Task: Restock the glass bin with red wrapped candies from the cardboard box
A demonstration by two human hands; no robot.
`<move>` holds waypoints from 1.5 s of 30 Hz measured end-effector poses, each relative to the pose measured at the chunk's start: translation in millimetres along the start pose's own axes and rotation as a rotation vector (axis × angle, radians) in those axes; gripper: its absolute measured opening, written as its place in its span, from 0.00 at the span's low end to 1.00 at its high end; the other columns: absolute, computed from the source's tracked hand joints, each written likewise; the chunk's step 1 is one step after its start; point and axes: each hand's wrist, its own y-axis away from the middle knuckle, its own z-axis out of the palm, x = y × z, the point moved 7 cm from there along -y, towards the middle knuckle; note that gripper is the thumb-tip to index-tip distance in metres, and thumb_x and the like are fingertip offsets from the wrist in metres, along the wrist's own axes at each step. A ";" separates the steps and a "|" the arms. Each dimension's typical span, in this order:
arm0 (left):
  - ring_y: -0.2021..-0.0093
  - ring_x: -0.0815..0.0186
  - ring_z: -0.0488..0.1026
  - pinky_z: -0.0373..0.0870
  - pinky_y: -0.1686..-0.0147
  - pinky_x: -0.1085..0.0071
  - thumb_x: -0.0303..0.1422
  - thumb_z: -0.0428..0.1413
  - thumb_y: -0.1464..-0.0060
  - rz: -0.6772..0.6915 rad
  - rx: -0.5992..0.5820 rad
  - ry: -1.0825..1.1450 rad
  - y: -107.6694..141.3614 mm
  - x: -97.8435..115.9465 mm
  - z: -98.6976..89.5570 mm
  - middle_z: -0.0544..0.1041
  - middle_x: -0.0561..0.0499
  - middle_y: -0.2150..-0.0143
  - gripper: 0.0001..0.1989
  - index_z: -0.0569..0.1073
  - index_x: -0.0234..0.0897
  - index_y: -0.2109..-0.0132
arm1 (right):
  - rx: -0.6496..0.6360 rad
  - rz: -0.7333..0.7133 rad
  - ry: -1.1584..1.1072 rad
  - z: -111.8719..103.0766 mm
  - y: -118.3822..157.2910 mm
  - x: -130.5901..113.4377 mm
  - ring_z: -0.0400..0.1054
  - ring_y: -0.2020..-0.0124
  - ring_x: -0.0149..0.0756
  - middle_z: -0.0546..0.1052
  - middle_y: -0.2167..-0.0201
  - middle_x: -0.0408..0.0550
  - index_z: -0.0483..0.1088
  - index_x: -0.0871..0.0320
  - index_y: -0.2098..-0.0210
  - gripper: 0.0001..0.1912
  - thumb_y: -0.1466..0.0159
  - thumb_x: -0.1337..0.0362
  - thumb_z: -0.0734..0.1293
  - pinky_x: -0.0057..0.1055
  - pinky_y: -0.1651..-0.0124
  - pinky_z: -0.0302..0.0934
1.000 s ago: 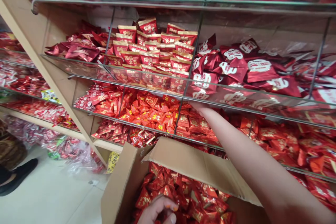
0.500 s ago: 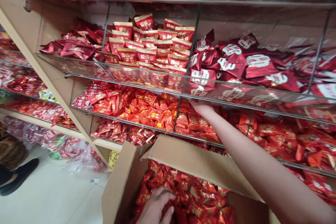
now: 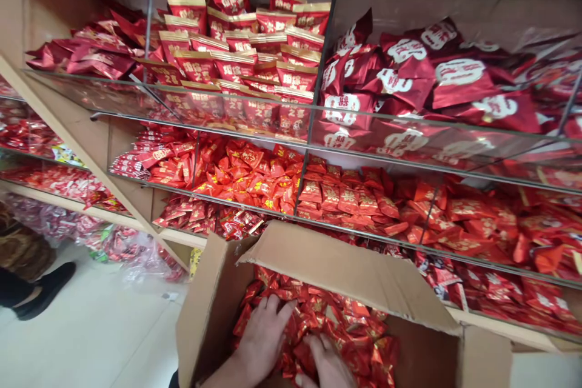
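Observation:
Both of my hands are inside a cardboard box (image 3: 345, 276) full of small red candy packets (image 3: 359, 339) with gold print. My left hand (image 3: 266, 330) lies on the packets at the left of the box, palm down, its fingers apart and the tips partly sunk among them. Close by on the right, my right hand (image 3: 328, 361) touches the packets near the front, thumb and fingers parted around some of them. No packet is lifted clear of the pile by either hand.
Behind the box rises a display shelf with clear dividers. It bears gold-edged red packets (image 3: 236, 63), dark red packets with white labels (image 3: 459, 73) and bright red packets (image 3: 254, 173). At the left are plastic bags (image 3: 131, 248) and a person's dark shoe (image 3: 45, 291) on the tiled floor.
My right hand has come down from the lower shelf compartment into the box. My left hand has shifted slightly up within the box. The view has tilted down and moved closer.

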 end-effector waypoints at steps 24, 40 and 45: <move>0.63 0.65 0.73 0.68 0.62 0.70 0.38 0.60 0.55 -0.020 0.070 1.746 31.9 41.3 -39.9 0.75 0.49 0.61 0.24 0.65 0.40 0.51 | 0.170 -0.023 -1.000 -94.9 27.6 -39.1 0.63 0.80 0.28 0.70 0.82 0.40 0.68 0.58 0.72 0.13 0.46 0.54 0.66 0.25 0.74 0.58; 0.65 0.69 0.72 0.69 0.62 0.72 0.25 0.62 0.59 -0.051 0.294 1.631 30.3 48.0 -50.5 0.74 0.53 0.62 0.27 0.58 0.39 0.53 | 0.371 -0.017 -1.064 -106.8 31.7 -39.1 0.61 0.79 0.28 0.69 0.81 0.40 0.63 0.57 0.77 0.14 0.43 0.54 0.63 0.26 0.71 0.57; 0.65 0.70 0.71 0.68 0.62 0.73 0.23 0.61 0.60 0.014 0.250 1.612 26.6 49.0 -57.4 0.72 0.52 0.60 0.31 0.56 0.40 0.51 | 0.364 -0.059 -0.900 -120.7 33.7 -39.5 0.62 0.77 0.28 0.69 0.81 0.40 0.65 0.58 0.79 0.15 0.43 0.55 0.64 0.24 0.71 0.57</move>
